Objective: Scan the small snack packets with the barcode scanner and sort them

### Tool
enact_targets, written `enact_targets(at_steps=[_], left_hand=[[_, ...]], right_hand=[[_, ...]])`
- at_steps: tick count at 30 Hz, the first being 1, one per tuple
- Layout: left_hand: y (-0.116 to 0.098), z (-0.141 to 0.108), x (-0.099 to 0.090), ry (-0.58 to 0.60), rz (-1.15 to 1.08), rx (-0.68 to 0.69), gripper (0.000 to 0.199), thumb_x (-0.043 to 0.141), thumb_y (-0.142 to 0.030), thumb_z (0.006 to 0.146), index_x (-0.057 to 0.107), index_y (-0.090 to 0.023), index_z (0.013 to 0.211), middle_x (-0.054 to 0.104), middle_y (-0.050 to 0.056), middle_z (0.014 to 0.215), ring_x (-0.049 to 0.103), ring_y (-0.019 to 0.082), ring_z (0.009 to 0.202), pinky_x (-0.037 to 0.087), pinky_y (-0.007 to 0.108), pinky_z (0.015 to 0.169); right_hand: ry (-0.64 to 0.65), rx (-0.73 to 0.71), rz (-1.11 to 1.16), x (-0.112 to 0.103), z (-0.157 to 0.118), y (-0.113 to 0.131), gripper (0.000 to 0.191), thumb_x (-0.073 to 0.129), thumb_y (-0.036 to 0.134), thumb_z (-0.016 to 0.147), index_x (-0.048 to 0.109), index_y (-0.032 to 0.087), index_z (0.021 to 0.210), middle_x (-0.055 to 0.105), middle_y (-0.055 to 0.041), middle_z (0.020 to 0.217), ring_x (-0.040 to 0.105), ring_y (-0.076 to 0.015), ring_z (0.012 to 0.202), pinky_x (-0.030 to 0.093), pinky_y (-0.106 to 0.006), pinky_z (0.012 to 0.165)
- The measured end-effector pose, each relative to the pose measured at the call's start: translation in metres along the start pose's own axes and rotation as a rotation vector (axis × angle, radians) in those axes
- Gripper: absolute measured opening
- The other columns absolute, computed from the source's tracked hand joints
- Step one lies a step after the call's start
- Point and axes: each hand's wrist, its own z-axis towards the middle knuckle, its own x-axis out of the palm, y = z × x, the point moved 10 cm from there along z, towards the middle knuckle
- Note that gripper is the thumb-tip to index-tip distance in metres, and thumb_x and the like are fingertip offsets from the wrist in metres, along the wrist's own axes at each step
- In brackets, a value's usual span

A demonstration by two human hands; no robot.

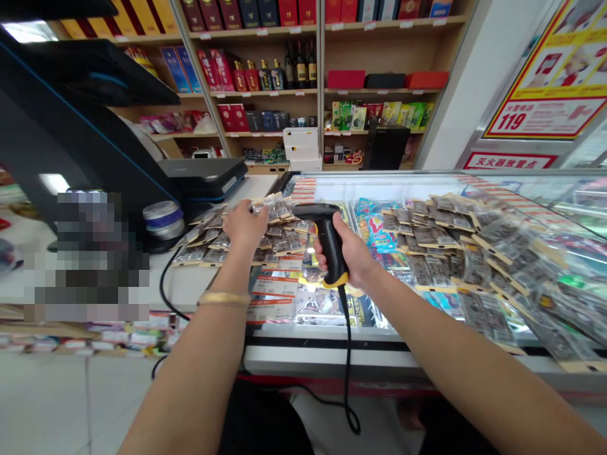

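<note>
My right hand [348,249] grips a black and yellow barcode scanner [329,243], its head pointing left and its cord hanging from the handle. My left hand [244,224] lies over the left pile of small clear packets [220,237] with cardboard edges. Its fingers are bent around a packet [258,206], mostly hidden by the hand. The scanner head is just to the right of this pile. Another, larger heap of similar packets [441,234] spreads across the right side of the glass counter [327,183].
A black checkout machine [95,126] stands at the left, with rolls of tape [164,220] by its base. The scanner's cord [348,354] droops past the counter's front edge. Price labels [272,297] and colourful packs [374,221] show at the counter. Shelves [265,95] hold boxes and bottles behind.
</note>
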Motion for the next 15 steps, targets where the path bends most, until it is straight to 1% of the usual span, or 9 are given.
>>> enact_targets(at_steps=[3,6,9,11,13,15], left_hand=[[-0.003,-0.006,0.01,0.018,0.093,0.045,0.058,0.064,-0.051,0.082,0.064,-0.014,0.128,0.062,0.029,0.136,0.052,0.049,0.13,0.034,0.067,0.11],[-0.006,-0.009,0.017,0.029,0.122,0.087,0.067,0.07,-0.05,0.078,0.059,-0.017,0.135,0.06,0.028,0.14,0.05,0.049,0.133,0.033,0.067,0.111],[-0.007,-0.009,0.02,0.039,0.075,0.114,0.072,0.075,-0.043,0.073,0.055,-0.024,0.14,0.064,0.022,0.137,0.049,0.047,0.134,0.034,0.066,0.112],[-0.008,-0.009,0.019,0.044,0.044,0.125,0.076,0.076,-0.038,0.072,0.052,-0.026,0.143,0.066,0.02,0.134,0.049,0.046,0.134,0.035,0.065,0.112],[-0.01,-0.01,0.018,0.042,-0.001,0.134,0.079,0.073,-0.033,0.073,0.048,-0.024,0.148,0.066,0.019,0.134,0.051,0.045,0.134,0.036,0.061,0.113],[-0.012,-0.011,0.016,0.032,-0.108,0.13,0.079,0.069,-0.028,0.076,0.043,-0.02,0.151,0.066,0.019,0.131,0.056,0.04,0.129,0.04,0.055,0.112]], right_hand=[[0.017,0.037,-0.03,-0.003,0.005,-0.016,0.055,0.05,0.069,0.095,0.064,0.018,0.108,0.06,0.0006,0.063,0.049,-0.0102,0.044,0.041,-0.021,0.039],[-0.001,0.054,-0.068,-0.011,0.003,-0.019,0.057,0.046,0.07,0.096,0.064,0.018,0.108,0.06,-0.0002,0.062,0.05,-0.0118,0.044,0.042,-0.023,0.039],[-0.054,0.041,-0.083,-0.017,-0.001,-0.014,0.06,0.041,0.072,0.096,0.064,0.018,0.108,0.06,-0.0006,0.06,0.051,-0.0134,0.043,0.041,-0.024,0.037],[-0.058,0.023,-0.075,-0.016,-0.004,-0.011,0.061,0.042,0.073,0.096,0.064,0.018,0.108,0.06,-0.0006,0.06,0.051,-0.0132,0.043,0.041,-0.024,0.037],[-0.048,0.016,-0.064,-0.014,-0.005,-0.009,0.06,0.041,0.073,0.096,0.064,0.018,0.108,0.06,-0.0006,0.061,0.052,-0.0127,0.043,0.041,-0.024,0.037],[-0.034,0.016,-0.06,-0.013,-0.006,-0.008,0.06,0.041,0.073,0.096,0.064,0.018,0.108,0.06,-0.0005,0.062,0.052,-0.0124,0.044,0.041,-0.023,0.037]])
